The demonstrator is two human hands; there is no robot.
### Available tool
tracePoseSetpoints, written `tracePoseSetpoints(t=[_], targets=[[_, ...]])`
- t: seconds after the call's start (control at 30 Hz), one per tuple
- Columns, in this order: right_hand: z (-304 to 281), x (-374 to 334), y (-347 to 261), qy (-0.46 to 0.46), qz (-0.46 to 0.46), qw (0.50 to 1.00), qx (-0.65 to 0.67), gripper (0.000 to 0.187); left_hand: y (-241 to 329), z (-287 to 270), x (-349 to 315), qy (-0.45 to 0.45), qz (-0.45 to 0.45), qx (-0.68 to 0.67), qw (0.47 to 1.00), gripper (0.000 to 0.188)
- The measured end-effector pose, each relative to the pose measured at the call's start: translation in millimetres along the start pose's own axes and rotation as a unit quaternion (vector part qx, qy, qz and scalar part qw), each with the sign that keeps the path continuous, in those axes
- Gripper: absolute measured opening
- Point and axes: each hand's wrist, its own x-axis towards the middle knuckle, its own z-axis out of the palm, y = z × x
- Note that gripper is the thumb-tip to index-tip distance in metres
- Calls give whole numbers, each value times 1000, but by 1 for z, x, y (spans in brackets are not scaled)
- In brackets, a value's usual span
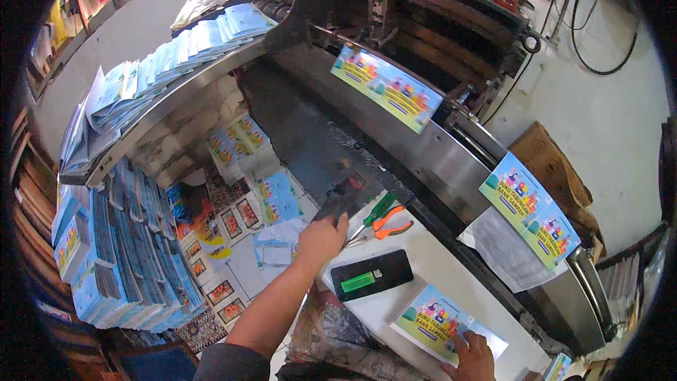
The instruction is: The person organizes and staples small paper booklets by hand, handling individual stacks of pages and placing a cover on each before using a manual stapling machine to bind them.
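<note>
My left hand (323, 238) reaches out over the left end of the white tabletop, beside the dark machine bed. Its thumb shows, but its other fingers are mostly hidden, and I cannot make out anything in them. Bent over the lower right edge of a stack of blue-and-yellow booklets, my right hand (472, 357) grips the top booklet (431, 317). Between the hands lie a black phone (371, 275) with a green lighter (358, 282) on it. Just beyond are orange-handled pliers (392, 223) and a green-handled tool (381, 206).
A large black machine (437, 35) fills the far side, with printed cover sheets (388, 88) along its metal edge. Tall booklet stacks (134, 261) stand at left beneath a shelf of folded booklets (169, 56). A grey printed paper (508, 250) lies at right, near brown cardboard (550, 162).
</note>
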Motion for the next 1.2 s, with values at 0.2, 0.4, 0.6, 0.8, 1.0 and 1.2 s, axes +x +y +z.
tracePoseSetpoints(t=[0.2, 0.4, 0.6, 0.8, 1.0, 1.2], targets=[[6, -1, 21, 16, -26, 997, 78, 79, 1, -3, -1, -8, 3, -8, 1000, 61], [8, -2, 34, -15, 41, 981, 191, 75, 1, -4, -1, -13, 1, -13, 1000, 61], [15, -1, 33, 16, -23, 990, 140, 70, -4, 0, 3, -18, 4, -26, 999, 64], [21, -6, 21, 89, -42, 995, 10, 72, -6, 2, 2, 6, 26, -23, 999, 60], [17, -4, 11, 76, -16, 996, 35, 76, -9, 1, 3, -2, 24, -36, 999, 62], [10, -1, 21, 44, -11, 998, 36, 80, -7, -1, 2, -1, 35, -37, 999, 60]])
